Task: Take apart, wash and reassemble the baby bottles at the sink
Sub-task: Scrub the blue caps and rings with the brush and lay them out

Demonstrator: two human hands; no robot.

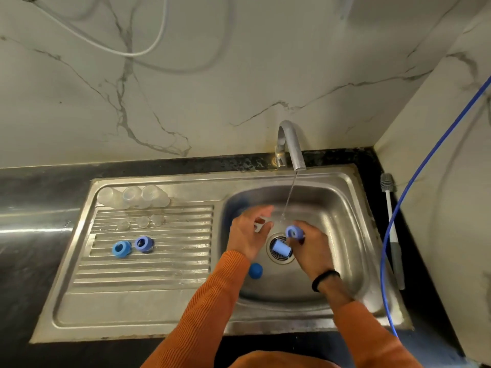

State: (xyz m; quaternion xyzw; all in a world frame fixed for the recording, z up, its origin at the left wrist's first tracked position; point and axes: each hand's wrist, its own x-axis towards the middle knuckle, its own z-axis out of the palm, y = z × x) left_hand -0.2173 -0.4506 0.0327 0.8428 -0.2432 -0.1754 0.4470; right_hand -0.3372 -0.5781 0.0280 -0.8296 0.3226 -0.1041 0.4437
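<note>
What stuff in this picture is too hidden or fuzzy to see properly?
All in the head view:
- Blue ring: the right hand grips it and covers its far side.
- Blue cap: partly behind the left sleeve.
- White piece by the left hand: the fingers cover most of it, so I cannot tell what it is.
- Clear bottles on the drainboard: see-through and blurred, any markings unreadable.

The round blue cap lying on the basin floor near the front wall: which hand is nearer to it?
Left. The left hand hovers just above and behind the round blue cap; the right hand is farther right, past the drain.
</note>
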